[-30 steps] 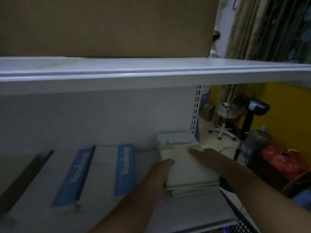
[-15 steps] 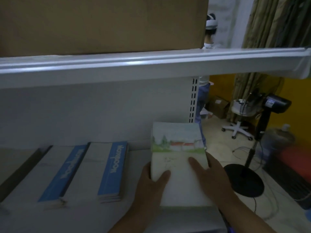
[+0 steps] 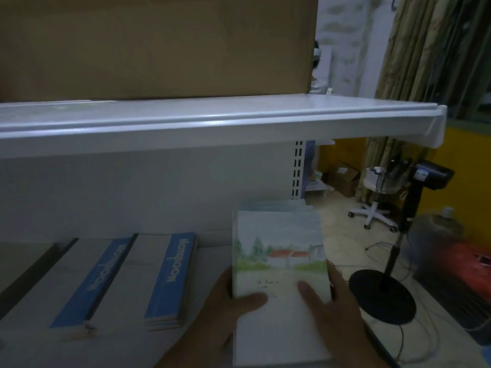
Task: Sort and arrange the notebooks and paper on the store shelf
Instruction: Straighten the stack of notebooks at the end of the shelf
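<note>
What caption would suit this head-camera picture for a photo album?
Left hand and right hand hold a stack of landscape-cover notebooks at the white shelf, beside blue-banded notebooks.

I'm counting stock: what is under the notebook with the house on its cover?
A lower notebook, at least: its pale edge peeks past the far end of the house notebook. The left hand, the right hand and that cover hide how many lie beneath.

Dim room, curtains (image 3: 425, 49), yellow wall (image 3: 467, 166), pale floor (image 3: 342, 235), black round-based stand (image 3: 382, 296) near a white wheeled base (image 3: 373, 216)
</note>
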`<state>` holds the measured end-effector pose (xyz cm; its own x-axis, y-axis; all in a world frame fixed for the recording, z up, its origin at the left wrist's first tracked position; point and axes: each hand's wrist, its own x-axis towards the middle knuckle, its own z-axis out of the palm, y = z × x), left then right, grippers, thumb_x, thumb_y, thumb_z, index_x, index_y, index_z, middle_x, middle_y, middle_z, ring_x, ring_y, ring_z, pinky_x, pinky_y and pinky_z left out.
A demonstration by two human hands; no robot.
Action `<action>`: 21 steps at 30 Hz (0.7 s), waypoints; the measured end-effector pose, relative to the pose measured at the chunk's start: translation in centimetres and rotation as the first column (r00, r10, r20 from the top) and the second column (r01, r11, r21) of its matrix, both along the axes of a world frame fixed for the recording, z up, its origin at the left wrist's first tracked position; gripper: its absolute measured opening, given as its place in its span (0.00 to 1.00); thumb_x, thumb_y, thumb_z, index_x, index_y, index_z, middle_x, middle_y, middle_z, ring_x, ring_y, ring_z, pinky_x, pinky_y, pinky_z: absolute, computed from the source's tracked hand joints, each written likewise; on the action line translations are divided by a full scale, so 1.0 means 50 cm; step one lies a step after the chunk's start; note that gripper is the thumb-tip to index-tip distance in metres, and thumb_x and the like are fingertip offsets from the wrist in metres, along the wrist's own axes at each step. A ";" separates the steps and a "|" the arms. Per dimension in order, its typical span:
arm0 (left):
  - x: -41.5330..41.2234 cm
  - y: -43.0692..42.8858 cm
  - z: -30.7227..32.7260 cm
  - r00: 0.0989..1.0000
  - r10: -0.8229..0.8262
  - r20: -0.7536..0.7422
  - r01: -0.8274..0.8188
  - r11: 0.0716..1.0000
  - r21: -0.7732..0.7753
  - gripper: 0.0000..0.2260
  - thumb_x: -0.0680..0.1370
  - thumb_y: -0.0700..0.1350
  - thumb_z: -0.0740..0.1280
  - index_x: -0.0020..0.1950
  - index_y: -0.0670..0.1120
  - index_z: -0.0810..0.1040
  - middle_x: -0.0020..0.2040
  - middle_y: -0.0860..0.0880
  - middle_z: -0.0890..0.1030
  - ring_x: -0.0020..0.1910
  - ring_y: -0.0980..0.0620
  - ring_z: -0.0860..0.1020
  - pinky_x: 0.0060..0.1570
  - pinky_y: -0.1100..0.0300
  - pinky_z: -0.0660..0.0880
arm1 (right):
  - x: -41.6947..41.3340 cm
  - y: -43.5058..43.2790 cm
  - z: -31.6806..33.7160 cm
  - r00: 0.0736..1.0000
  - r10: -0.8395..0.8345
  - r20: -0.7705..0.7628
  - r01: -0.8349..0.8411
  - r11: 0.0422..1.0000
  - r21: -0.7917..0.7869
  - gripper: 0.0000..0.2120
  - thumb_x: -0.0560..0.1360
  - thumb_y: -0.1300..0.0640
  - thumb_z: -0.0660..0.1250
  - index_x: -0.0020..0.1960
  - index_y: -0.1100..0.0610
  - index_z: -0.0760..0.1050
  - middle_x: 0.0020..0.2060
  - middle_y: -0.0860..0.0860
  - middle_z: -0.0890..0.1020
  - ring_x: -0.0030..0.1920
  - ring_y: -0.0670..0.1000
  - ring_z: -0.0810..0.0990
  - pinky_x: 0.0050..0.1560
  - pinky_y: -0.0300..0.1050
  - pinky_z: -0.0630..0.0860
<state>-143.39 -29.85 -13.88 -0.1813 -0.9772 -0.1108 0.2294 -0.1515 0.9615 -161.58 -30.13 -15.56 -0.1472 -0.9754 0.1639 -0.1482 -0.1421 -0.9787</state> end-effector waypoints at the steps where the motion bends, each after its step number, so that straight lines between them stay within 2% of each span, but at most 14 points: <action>1: 0.000 0.000 -0.003 1.000 0.021 0.019 -0.020 0.999 -0.035 0.33 0.56 0.39 0.80 0.60 0.41 0.75 0.47 0.41 0.85 0.45 0.42 0.84 0.39 0.51 0.81 | -0.004 -0.001 -0.002 1.000 0.013 0.020 -0.014 1.000 0.025 0.18 0.70 0.55 0.73 0.52 0.40 0.69 0.51 0.43 0.77 0.46 0.40 0.78 0.35 0.27 0.75; 3: 0.002 0.010 -0.011 0.999 0.033 0.037 -0.029 0.995 -0.095 0.37 0.54 0.41 0.78 0.62 0.40 0.74 0.50 0.39 0.84 0.49 0.39 0.83 0.43 0.49 0.81 | -0.022 -0.010 -0.007 0.997 0.079 0.019 -0.080 0.993 0.082 0.32 0.64 0.47 0.75 0.63 0.39 0.63 0.63 0.46 0.72 0.57 0.48 0.76 0.50 0.40 0.79; 4: 0.005 0.016 -0.016 0.999 0.030 0.040 -0.024 0.992 -0.125 0.37 0.55 0.40 0.78 0.62 0.40 0.73 0.51 0.39 0.83 0.50 0.39 0.82 0.44 0.49 0.80 | -0.030 -0.015 -0.004 0.987 0.143 0.075 -0.151 0.982 0.110 0.39 0.62 0.44 0.76 0.67 0.40 0.61 0.65 0.48 0.71 0.57 0.50 0.76 0.51 0.43 0.79; 6: 0.011 0.031 -0.024 1.000 0.009 0.024 -0.004 0.982 -0.189 0.36 0.58 0.37 0.77 0.65 0.42 0.71 0.55 0.38 0.82 0.53 0.38 0.81 0.45 0.49 0.80 | -0.042 -0.029 0.013 0.929 0.296 0.220 -0.327 0.937 0.121 0.49 0.54 0.40 0.80 0.69 0.49 0.63 0.60 0.51 0.78 0.50 0.51 0.82 0.41 0.39 0.81; 7: 0.011 0.040 -0.025 1.000 -0.003 0.002 0.004 0.978 -0.210 0.36 0.60 0.35 0.76 0.67 0.43 0.70 0.56 0.38 0.82 0.54 0.39 0.81 0.46 0.49 0.80 | -0.046 -0.034 0.025 0.906 0.358 0.226 -0.388 0.915 0.108 0.49 0.49 0.39 0.81 0.65 0.52 0.68 0.54 0.51 0.82 0.46 0.52 0.84 0.37 0.39 0.80; 9: 0.012 0.058 -0.014 1.000 0.001 -0.031 -0.008 0.975 -0.224 0.34 0.63 0.32 0.74 0.67 0.43 0.69 0.56 0.40 0.82 0.54 0.41 0.82 0.45 0.53 0.80 | -0.037 -0.033 0.048 0.888 0.415 0.196 -0.430 0.902 0.036 0.38 0.50 0.43 0.80 0.57 0.55 0.75 0.46 0.52 0.85 0.42 0.51 0.85 0.35 0.39 0.79; 11: 0.015 0.064 -0.003 0.998 0.060 -0.018 -0.062 0.969 -0.238 0.31 0.63 0.29 0.70 0.65 0.40 0.69 0.51 0.45 0.85 0.49 0.48 0.84 0.40 0.60 0.80 | -0.020 -0.027 0.062 0.885 0.426 0.188 -0.426 0.904 -0.043 0.33 0.51 0.44 0.78 0.53 0.55 0.77 0.45 0.50 0.85 0.42 0.50 0.85 0.35 0.37 0.79; 13: 0.024 0.062 0.020 0.994 0.110 0.017 -0.102 0.965 -0.242 0.29 0.63 0.26 0.69 0.61 0.43 0.71 0.45 0.53 0.86 0.43 0.56 0.84 0.37 0.65 0.78 | -0.006 -0.030 0.065 0.902 0.410 0.139 -0.396 0.911 -0.117 0.32 0.54 0.45 0.74 0.56 0.53 0.75 0.47 0.45 0.85 0.45 0.46 0.84 0.39 0.34 0.78; 16: 0.049 0.052 0.024 0.990 0.123 0.063 -0.108 0.974 -0.198 0.27 0.68 0.23 0.69 0.55 0.50 0.71 0.41 0.62 0.84 0.40 0.64 0.82 0.34 0.71 0.75 | 0.011 -0.030 0.067 0.919 0.384 0.083 -0.366 0.914 -0.176 0.36 0.56 0.46 0.74 0.62 0.53 0.70 0.51 0.41 0.83 0.51 0.42 0.82 0.44 0.32 0.77; 19: 0.057 0.049 0.013 0.977 0.179 0.116 -0.148 0.961 -0.233 0.27 0.67 0.31 0.73 0.60 0.50 0.70 0.45 0.63 0.84 0.44 0.64 0.82 0.37 0.71 0.76 | 0.025 -0.021 0.050 0.899 0.414 0.141 -0.392 0.906 -0.160 0.44 0.52 0.34 0.78 0.62 0.52 0.70 0.53 0.43 0.83 0.53 0.46 0.82 0.48 0.37 0.79; 21: 0.053 0.046 0.009 0.962 0.236 0.136 -0.193 0.943 -0.272 0.31 0.62 0.36 0.77 0.61 0.50 0.70 0.47 0.60 0.84 0.45 0.64 0.82 0.38 0.70 0.76 | 0.030 -0.017 0.036 0.872 0.445 0.204 -0.431 0.895 -0.113 0.47 0.48 0.31 0.77 0.61 0.51 0.70 0.52 0.44 0.83 0.55 0.49 0.81 0.48 0.39 0.79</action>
<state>-140.74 -27.57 -13.42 0.0357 -0.9901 0.1357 0.0647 0.1377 0.9884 -160.09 -31.00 -13.74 0.2539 -0.9370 0.2400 0.1598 -0.2041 -0.9658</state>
